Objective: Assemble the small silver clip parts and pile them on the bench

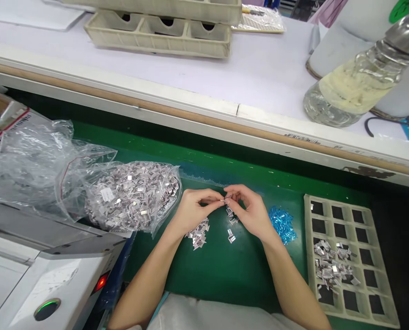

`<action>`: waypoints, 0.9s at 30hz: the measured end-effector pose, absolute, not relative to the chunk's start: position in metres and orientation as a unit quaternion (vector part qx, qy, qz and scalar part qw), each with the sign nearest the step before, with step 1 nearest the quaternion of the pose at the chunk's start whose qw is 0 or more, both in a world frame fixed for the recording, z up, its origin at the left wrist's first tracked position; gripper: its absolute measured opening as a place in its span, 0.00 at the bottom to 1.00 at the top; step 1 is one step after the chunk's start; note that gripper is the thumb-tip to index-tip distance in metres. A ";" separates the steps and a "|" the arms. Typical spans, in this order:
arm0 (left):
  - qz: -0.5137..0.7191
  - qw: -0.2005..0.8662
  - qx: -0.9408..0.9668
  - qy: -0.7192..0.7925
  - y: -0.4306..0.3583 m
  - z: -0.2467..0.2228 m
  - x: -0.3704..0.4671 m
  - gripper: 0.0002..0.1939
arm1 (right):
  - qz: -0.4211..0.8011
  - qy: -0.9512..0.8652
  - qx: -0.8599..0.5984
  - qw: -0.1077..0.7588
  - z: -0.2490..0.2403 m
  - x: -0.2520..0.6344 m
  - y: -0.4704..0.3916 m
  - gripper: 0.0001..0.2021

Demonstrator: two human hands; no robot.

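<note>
Metal piece [227, 197] | left fingers [222, 200] and right fingers [227, 196] pinch it between them | blue pieces [282, 224] right of the hands, on green bench [221, 270]

"What are we holding in our fingers [233, 205]?"
"One small piece [226, 199], too hidden for us to tell its shape."
"And around it?"
"We see loose, silvery flat pieces [231, 235] just nearer us, a jumbled silvery heap [199, 235] nearer us and leftward, and a glossy blue heap [282, 224] to its right."
</note>
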State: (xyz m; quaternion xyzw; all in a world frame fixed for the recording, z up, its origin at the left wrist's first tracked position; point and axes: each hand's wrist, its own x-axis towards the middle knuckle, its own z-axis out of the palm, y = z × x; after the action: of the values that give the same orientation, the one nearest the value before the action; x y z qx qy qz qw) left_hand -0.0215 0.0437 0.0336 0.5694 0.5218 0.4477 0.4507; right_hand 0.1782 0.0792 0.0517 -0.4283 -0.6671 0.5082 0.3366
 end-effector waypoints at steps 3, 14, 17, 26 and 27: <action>0.354 0.402 0.652 0.536 0.044 0.036 -0.032 0.07 | 0.464 -0.702 -0.447 0.303 0.049 0.184 0.082 0.10; 0.087 0.288 0.783 0.545 0.033 0.044 -0.047 0.10 | 0.293 -0.793 -0.498 0.194 0.035 0.195 0.093 0.09; 0.074 0.296 0.779 0.547 0.031 0.047 -0.048 0.09 | 0.248 -0.776 -0.529 0.239 0.031 0.198 0.102 0.08; 0.126 0.331 0.778 0.518 0.032 0.045 -0.055 0.10 | 0.152 -0.777 -0.560 0.246 0.002 0.201 0.125 0.15; 0.149 0.339 0.769 0.521 0.033 0.045 -0.056 0.11 | 0.151 -0.777 -0.559 0.247 0.001 0.201 0.125 0.15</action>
State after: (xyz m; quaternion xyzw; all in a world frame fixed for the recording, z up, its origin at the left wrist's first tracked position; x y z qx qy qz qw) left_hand -0.0561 0.0326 0.0445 0.7690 0.5208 0.1487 0.3394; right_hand 0.2007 0.1253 0.0005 -0.5591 -0.7770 0.1506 0.2469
